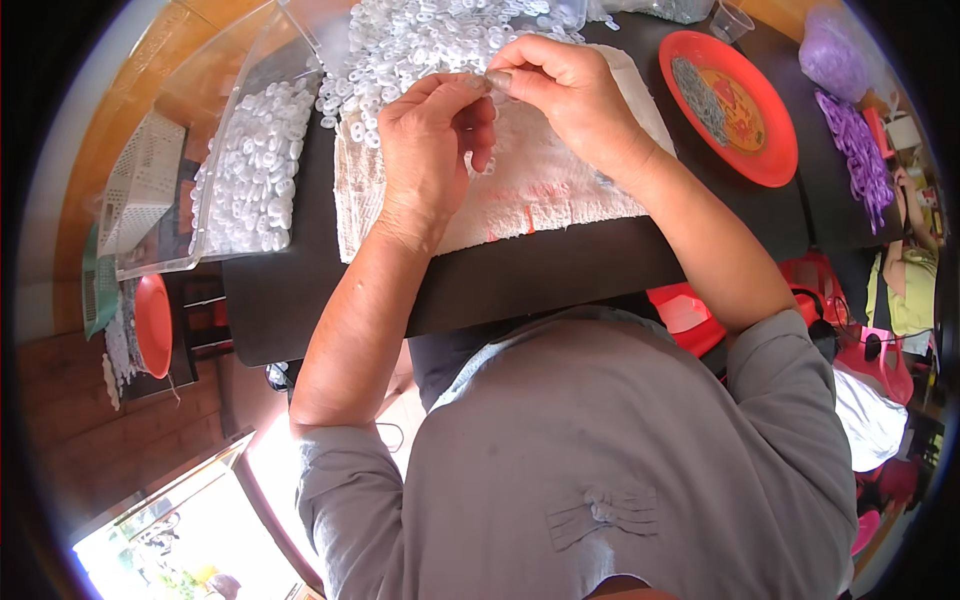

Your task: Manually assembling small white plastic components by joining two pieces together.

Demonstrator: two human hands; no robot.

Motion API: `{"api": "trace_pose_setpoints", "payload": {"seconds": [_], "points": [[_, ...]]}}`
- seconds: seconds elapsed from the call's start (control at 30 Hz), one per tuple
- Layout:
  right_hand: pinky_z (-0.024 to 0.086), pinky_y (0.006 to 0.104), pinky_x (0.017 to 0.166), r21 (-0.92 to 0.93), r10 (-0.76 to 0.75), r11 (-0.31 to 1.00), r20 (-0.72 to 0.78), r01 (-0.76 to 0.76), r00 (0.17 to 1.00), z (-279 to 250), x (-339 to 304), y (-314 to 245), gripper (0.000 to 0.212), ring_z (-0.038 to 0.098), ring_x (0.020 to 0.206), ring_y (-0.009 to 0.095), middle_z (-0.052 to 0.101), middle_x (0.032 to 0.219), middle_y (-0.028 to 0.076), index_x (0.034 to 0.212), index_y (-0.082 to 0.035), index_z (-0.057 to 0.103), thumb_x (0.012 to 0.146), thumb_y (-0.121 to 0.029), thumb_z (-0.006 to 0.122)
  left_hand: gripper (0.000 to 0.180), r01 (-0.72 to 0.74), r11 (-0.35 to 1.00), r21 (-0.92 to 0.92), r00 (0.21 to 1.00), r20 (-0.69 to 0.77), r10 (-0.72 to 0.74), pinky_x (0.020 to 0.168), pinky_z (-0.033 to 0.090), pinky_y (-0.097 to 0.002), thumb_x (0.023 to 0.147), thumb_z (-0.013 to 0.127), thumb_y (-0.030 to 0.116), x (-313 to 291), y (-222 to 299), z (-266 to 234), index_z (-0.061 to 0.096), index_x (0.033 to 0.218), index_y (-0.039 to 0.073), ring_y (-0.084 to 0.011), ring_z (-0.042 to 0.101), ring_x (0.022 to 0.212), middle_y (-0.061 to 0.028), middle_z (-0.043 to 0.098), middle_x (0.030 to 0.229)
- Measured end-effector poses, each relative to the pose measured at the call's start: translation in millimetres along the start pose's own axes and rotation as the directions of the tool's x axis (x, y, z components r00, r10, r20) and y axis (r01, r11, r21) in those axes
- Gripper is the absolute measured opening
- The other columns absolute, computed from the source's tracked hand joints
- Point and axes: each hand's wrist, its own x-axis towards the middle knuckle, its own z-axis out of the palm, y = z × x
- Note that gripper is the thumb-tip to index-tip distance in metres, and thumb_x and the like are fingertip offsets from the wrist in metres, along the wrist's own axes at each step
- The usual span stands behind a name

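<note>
Over a pale towel on the dark table, my two hands meet at the fingertips. My left hand is closed, thumb and forefinger pinched and the other fingers curled. My right hand also pinches, its tips touching those of the left. Whatever lies between them is too small and hidden to name. A small white plastic ring piece shows just below the curled left fingers; I cannot tell if it is held. Just beyond my hands spreads a heap of white plastic ring pieces.
A clear plastic box at left has more white pieces beside its wall. At right lie a red plate with small grey metal parts, a clear cup, purple links and a purple bag. Another person is far right.
</note>
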Motion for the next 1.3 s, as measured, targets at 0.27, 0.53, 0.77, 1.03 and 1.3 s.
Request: {"api": "trace_pose_setpoints", "payload": {"seconds": [0.27,0.53,0.77,1.03,1.3], "points": [[0.047,0.023,0.074,0.181,0.104,0.98,-0.109,-0.083,0.989,-11.1,0.5,-2.4,0.015,0.058,0.079,0.007,0.066,0.087,0.001,0.102,-0.001,0.068,0.09,-0.008,0.063,0.012,-0.036,0.999,0.03,0.995,-0.088,0.039,0.041,0.039,-0.0263,0.086,0.063,0.01,1.7,-0.5,-0.1,0.061,0.082,-0.002,-0.0139,0.053,0.049,-0.0087,0.06,0.068],[0.049,0.0266,0.075,0.281,0.188,0.946,-0.062,-0.164,0.98,-11.9,1.3,-13.5,0.02,0.064,0.084,0.012,0.069,0.097,0.005,0.108,-0.003,0.068,0.089,-0.009,0.062,0.014,-0.083,0.995,0.053,0.992,-0.095,0.088,0.044,0.04,-0.0256,0.087,0.063,0.012,-2.1,0.1,3.9,0.061,0.086,-0.002,-0.0131,0.054,0.053,-0.0081,0.061,0.069],[0.049,0.0264,0.075,0.276,0.192,0.946,-0.063,-0.168,0.979,-6.1,0.4,-26.6,0.022,0.064,0.085,0.012,0.069,0.097,0.005,0.109,-0.003,0.067,0.089,-0.008,0.062,0.014,-0.116,0.99,0.085,0.988,-0.09,0.124,0.044,0.041,-0.0245,0.088,0.06,0.011,-4.0,-1.6,4.9,0.061,0.089,-0.003,-0.012,0.054,0.053,-0.0082,0.061,0.07],[0.049,0.0251,0.073,0.262,0.149,0.956,-0.04,-0.134,0.988,-1.0,-3.0,-17.1,0.02,0.064,0.086,0.011,0.069,0.095,0.004,0.108,-0.003,0.068,0.09,-0.005,0.061,0.012,-0.121,0.986,0.117,0.987,-0.094,0.133,0.044,0.041,-0.0241,0.088,0.058,0.009,-6.1,-3.6,7.5,0.06,0.09,-0.003,-0.0115,0.054,0.054,-0.0081,0.062,0.071],[0.048,0.0251,0.072,0.4,0.286,0.877,0.011,-0.267,0.958,-1.7,-2.6,-18.9,0.02,0.065,0.082,0.013,0.067,0.089,0.006,0.104,0.001,0.065,0.091,-0.013,0.06,0.01,-0.082,0.996,0.018,0.996,-0.032,0.082,0.045,0.042,-0.0243,0.09,0.061,0.007,-3.5,-5.3,4.8,0.06,0.092,-0.003,-0.012,0.056,0.055,-0.0102,0.066,0.076]]}}
